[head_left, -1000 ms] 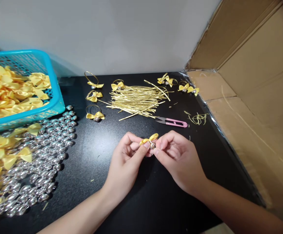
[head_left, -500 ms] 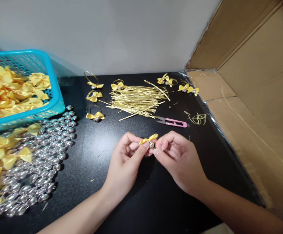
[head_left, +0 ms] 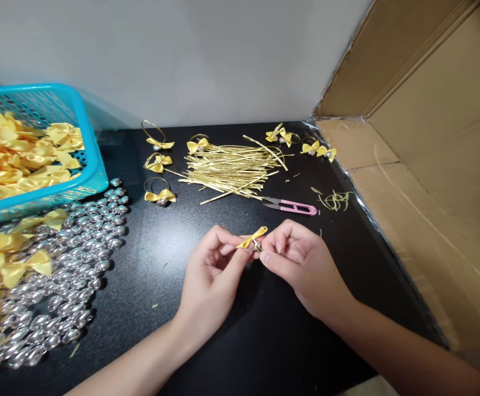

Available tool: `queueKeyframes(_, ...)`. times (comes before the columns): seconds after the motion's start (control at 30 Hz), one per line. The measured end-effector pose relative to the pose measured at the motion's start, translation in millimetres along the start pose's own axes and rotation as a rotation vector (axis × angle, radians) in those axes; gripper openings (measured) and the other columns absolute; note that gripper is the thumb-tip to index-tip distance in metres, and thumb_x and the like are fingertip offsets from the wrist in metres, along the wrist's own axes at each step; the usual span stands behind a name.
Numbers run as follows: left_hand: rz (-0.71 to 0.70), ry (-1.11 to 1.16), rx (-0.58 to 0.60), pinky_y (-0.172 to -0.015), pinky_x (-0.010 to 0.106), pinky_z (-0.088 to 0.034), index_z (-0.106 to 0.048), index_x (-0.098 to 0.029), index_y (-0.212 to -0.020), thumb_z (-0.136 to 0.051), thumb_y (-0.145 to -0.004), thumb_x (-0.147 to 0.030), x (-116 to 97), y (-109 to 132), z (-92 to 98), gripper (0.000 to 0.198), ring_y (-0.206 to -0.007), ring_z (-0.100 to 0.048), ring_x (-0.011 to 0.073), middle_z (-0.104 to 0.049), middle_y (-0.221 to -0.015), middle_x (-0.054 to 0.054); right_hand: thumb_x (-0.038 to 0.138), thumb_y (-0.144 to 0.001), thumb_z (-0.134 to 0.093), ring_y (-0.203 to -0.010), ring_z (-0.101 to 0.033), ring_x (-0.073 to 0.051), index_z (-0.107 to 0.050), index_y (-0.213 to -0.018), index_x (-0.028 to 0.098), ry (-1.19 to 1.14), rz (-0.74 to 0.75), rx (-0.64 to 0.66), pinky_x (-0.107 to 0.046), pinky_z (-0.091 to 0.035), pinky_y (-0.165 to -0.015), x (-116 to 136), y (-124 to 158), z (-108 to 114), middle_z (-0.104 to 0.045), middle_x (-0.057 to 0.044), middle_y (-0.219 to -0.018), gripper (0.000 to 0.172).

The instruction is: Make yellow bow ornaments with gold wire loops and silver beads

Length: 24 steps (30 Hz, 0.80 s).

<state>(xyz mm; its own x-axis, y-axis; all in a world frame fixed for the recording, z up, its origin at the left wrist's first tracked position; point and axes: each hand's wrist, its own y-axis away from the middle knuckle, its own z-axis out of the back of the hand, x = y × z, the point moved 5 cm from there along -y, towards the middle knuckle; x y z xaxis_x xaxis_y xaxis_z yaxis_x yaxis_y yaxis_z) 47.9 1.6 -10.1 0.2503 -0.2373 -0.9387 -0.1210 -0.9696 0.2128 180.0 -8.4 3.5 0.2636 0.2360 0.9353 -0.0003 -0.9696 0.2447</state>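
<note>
In front of my chest, my left hand (head_left: 213,269) pinches a yellow satin ribbon bow (head_left: 251,238) between thumb and fingers. A small shiny silver bell (head_left: 257,247) hangs at the bow's middle, partly covered by my fingertips. My right hand (head_left: 301,264) is closed close beside it, thumb and forefinger pinching what looks like a thin gold cord at the bell; its end is hidden. Beyond both hands lie a pile of gold twist ties (head_left: 227,170) and pink thread snips (head_left: 292,206).
At the left, a blue basket (head_left: 95,165) holds many yellow bows. Silver bells (head_left: 75,275) with loose bows spread before it. Finished-looking bow loops (head_left: 160,196) lie around the ties. Cord scraps (head_left: 334,201) sit near the right edge, beside cardboard walls (head_left: 430,137).
The bow has tilted, its right loop pointing more upward, and shows edge-on. Both hands keep their grip and have barely moved.
</note>
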Motion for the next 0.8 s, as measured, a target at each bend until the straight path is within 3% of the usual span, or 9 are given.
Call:
queueKeyframes(0.23,-0.008,-0.02,0.019,-0.068,0.018,-0.053,-0.061,-0.018,-0.071,-0.074,-0.077,-0.015,-2,-1,-0.9,0.014,-0.068,-0.069,0.0107,-0.071,-0.066,-0.002,0.007,-0.07,-0.066,-0.062,-0.052,-0.008,-0.043,-0.063,0.019,-0.012,0.002,0.019,-0.022,-0.047,-0.062,-1,0,0,-0.051,0.007,-0.062,0.027)
queueKeyframes(0.47,-0.03,-0.013,0.066,-0.067,0.013,-0.053,-0.063,-0.017,-0.073,-0.072,-0.079,-0.013,-3,-3,-0.3,0.011,-0.068,-0.069,0.0083,-0.073,-0.068,-0.002,0.01,-0.072,-0.066,-0.068,-0.06,-0.01,-0.044,-0.064,0.02,0.127,0.09,-0.011,-0.024,-0.053,-0.068,4,-2,3,-0.054,0.005,-0.067,0.025)
queueKeyframes(0.8,-0.083,0.021,0.073,-0.07,0.014,-0.055,-0.063,-0.017,-0.075,-0.072,-0.081,-0.015,-5,-1,3.0,0.011,-0.067,-0.07,0.0073,-0.076,-0.074,-0.001,0.02,-0.077,-0.069,-0.065,-0.067,-0.012,-0.065,-0.084,0.019,0.349,0.192,-0.033,-0.024,-0.055,-0.061,9,-2,8,-0.071,-0.001,-0.074,0.008)
